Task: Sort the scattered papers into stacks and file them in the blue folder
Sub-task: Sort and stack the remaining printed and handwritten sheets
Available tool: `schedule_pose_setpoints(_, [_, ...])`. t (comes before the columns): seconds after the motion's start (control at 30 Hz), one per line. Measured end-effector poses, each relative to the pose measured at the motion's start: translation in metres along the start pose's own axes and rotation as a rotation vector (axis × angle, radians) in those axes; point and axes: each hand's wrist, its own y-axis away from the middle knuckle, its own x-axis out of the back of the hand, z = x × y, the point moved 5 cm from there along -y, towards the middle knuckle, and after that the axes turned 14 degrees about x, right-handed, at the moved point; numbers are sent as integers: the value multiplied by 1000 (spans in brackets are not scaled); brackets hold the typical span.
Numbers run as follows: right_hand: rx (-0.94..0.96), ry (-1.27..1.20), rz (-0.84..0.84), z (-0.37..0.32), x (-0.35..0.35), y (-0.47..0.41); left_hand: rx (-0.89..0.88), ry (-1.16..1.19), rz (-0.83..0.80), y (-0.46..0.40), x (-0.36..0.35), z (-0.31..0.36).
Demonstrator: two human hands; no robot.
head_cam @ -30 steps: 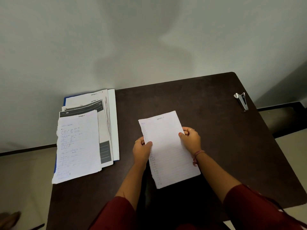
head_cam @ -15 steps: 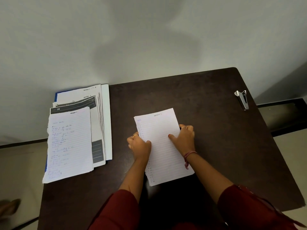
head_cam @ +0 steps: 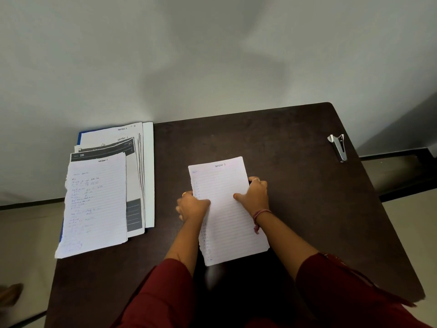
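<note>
both hands pinch a lined paper stack (head_cam: 227, 209) at mid-table, the left hand (head_cam: 192, 205) on its left edge and the right hand (head_cam: 254, 195) on its right edge, thumbs on top. it rests on a dark, matte table (head_cam: 295, 209). farther left, more sheets (head_cam: 94, 202) lie on the blue folder (head_cam: 79, 136), a metal staple remover (head_cam: 338, 147) sits far right, and a plain pale wall (head_cam: 212, 55) rises behind.

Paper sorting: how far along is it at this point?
Done: a stack of papers already lies on the blue folder at the table's left. In hand: the left hand and right hand grip a lined stack headed Section 1. Left: filing it in the folder.
</note>
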Motion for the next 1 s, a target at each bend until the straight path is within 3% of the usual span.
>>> schedule_pose_setpoints(0.2, [-55,-10,-86,8,5,0,8,17,13,7,-1,-7])
schedule_pose_setpoints(0.43, [43,-67,-88,12,9,11,-66,2,38,18,-3,-16])
schedule_pose_setpoints(0.57, [-9,-235,-18,24,10,18,-108,47,18,24,-3,-21])
schedule_pose_setpoints(0.7, [-12,-464,-79,29,11,28,-146,185,-36,28,0,-29])
schedule_pose_setpoints(0.87, [9,-679,-211,23,32,34,-55,527,-361,39,4,-38])
schedule_pose_setpoints(1.0, [26,-750,-191,21,46,34,-109,563,-634,54,8,-37])
